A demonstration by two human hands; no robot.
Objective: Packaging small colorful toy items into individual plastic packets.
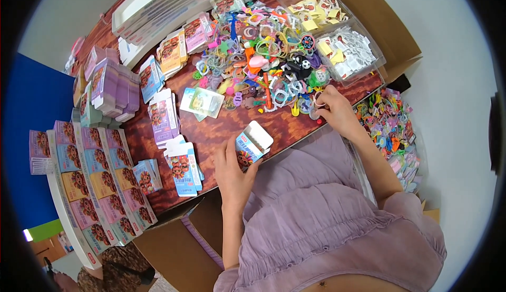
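A small blue carton (251,145) with its white flap open is held at the near edge of the wooden table (221,128), just left of the middle. It is gripped by the left hand (232,173), with the thumb on its right side and the fingers wrapped round the left side, so that the open end is tilted up and to the far right. The right hand (331,110) is seen further right, at the near rim of a heap of coloured plastic trinkets (263,60); its fingertips are pressed together on a small pale ring (316,105) at the heap's margin.

Between the two hands a strip of bare wood is left open along the near edge. A flat card packet (202,102) lies on the bare patch just beyond the carton. Further left, folded cartons (182,165) are stacked close to the near edge, and rows of filled boxes (100,181) are lined up in a long white tray (68,218) past the table's left end. At the far right, two clear plastic bins (342,44) of small paper stickers are set against the heap, close to the table's right edge. Beyond that edge, more trinkets (390,128) are piled in a container beside the person's right arm. A brown cardboard box (174,244) stands open below the near edge.
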